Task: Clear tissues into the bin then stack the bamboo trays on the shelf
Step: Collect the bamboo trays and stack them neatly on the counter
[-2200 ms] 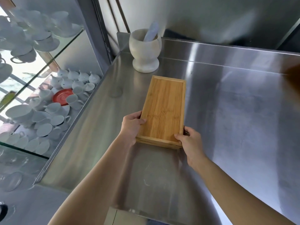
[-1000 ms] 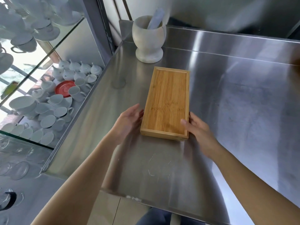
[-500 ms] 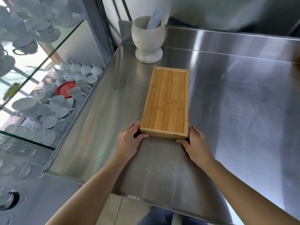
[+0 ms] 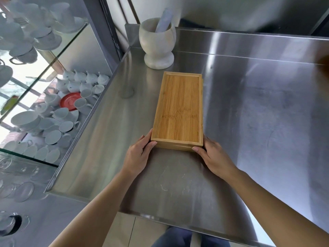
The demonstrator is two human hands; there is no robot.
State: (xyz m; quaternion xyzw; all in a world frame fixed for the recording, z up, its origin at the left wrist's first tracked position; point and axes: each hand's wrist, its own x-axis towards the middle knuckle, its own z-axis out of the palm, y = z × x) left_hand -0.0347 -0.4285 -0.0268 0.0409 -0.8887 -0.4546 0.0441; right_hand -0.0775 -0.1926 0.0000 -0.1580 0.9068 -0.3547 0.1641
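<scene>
A stack of bamboo trays [image 4: 179, 111] lies flat on the steel shelf [image 4: 263, 125], its long side running away from me. The top tray is bare; lower trays show only as layered edges at the near end. My left hand [image 4: 138, 157] wraps the near left corner, thumb on the front edge. My right hand [image 4: 213, 157] cups the near right corner the same way. No tissues or bin are in view.
A white stone mortar [image 4: 157, 45] with a pestle [image 4: 163, 20] stands just beyond the stack's far end. On the left, a glass cabinet holds several white cups [image 4: 53, 122] and a red saucer [image 4: 70, 101]. The shelf's front edge [image 4: 178, 220] runs below my wrists.
The stack went down onto the shelf and both hands let go briefly. They then slid back to its near corners, where they now rest. The stack has barely shifted.
</scene>
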